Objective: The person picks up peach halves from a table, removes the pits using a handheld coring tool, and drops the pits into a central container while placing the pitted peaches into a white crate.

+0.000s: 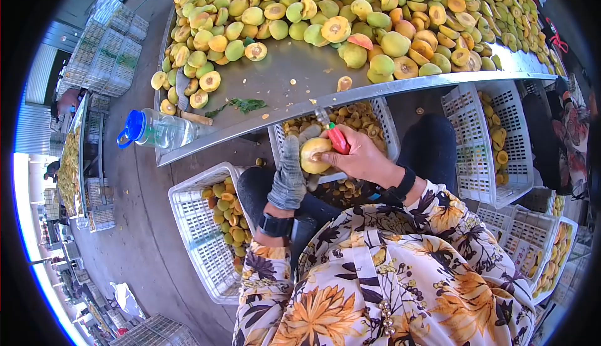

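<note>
My left hand, in a grey knitted glove, is closed around a yellow peach above a crate between my knees. My right hand is bare and grips a red-handled pitting tool. The tool's metal end points away from me, toward the table edge. My right thumb presses on the peach. Beneath my hands, the white crate holds many cut fruit pieces. Just beyond it, a metal table bears a big heap of halved peaches, several with pits showing.
A blue-capped water bottle lies at the table's left corner, near green leaves and a wooden handle. White crates with peaches stand left and right of my legs. Stacked crates stand farther left.
</note>
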A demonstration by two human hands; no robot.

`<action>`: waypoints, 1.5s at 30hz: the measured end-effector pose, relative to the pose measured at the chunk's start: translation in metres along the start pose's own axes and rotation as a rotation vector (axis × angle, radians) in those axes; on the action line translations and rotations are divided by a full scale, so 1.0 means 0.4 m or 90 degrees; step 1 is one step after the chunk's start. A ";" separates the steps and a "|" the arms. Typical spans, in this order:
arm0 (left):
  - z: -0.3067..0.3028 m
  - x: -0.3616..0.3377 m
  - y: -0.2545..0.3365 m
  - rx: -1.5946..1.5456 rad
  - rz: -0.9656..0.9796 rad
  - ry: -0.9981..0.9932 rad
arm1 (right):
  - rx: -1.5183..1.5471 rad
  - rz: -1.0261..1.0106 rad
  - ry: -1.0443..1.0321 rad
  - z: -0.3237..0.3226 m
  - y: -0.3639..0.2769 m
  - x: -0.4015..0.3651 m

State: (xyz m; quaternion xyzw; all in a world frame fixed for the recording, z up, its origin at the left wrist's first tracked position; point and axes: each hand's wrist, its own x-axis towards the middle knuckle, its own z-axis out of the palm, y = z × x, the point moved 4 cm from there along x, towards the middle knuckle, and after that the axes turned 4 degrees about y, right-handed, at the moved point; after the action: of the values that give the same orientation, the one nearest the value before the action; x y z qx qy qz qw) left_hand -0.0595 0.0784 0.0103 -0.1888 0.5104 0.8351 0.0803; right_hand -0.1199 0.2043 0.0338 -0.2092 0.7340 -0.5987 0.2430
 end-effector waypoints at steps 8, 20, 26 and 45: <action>0.039 -0.015 -0.032 -0.174 0.253 0.103 | 0.541 0.299 0.014 0.062 0.030 -0.047; -0.018 0.031 -0.047 -0.300 0.114 0.155 | -0.231 -0.061 0.001 0.053 0.037 -0.099; 0.004 0.044 -0.061 -0.223 0.181 0.183 | -0.217 -0.072 0.031 0.045 0.044 -0.103; -0.006 0.070 0.015 -0.152 -0.025 -0.081 | -0.195 -0.034 -0.126 0.028 0.082 -0.069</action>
State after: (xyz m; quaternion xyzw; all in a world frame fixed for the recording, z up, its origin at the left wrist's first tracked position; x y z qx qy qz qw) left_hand -0.0865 0.0717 0.0031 -0.1540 0.3973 0.8985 0.1059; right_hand -0.0916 0.2188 0.0026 -0.3207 0.7836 -0.4624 0.2633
